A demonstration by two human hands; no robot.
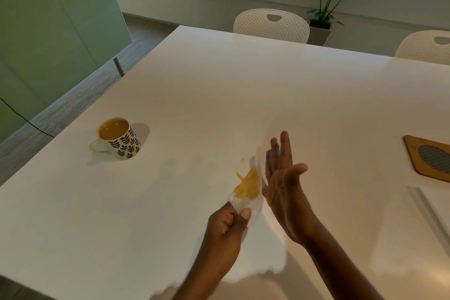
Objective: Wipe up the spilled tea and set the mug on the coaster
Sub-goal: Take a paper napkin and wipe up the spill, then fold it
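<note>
Tabletop (219, 95), white and glossy, is filling most of what I am watching from here, running away toward a window wall. A pale green panel (48, 31) is standing off its left side. A white perforated chair (271, 24) is sitting at the far edge, a second chair (426, 47) is showing at the far right, and a potted plant (328, 0) is standing between them by the window. A wooden coaster (414, 161) with a grey mesh inset is lying flat at the right edge of the view, partly cut off. The mug (119, 140), white with dark leaf prints, is standing upright on the left part of the table, well apart from the coaster, nearly full of milky brown tea, with its handle pointing left. The right hand (285, 185) is hovering over the middle of the table, spread wide with fingers straight and the palm turned left, holding nothing. The left hand (229, 224) is pinching the lower end of a white tissue (257, 204) between thumb and curled fingers. The tissue is standing up just beside the right palm; I cannot tell whether they are touching. A yellow-brown stain (248, 189) is soaking its middle. A small streak of tea (239, 175) is lying on the table just left of the tissue.
</note>
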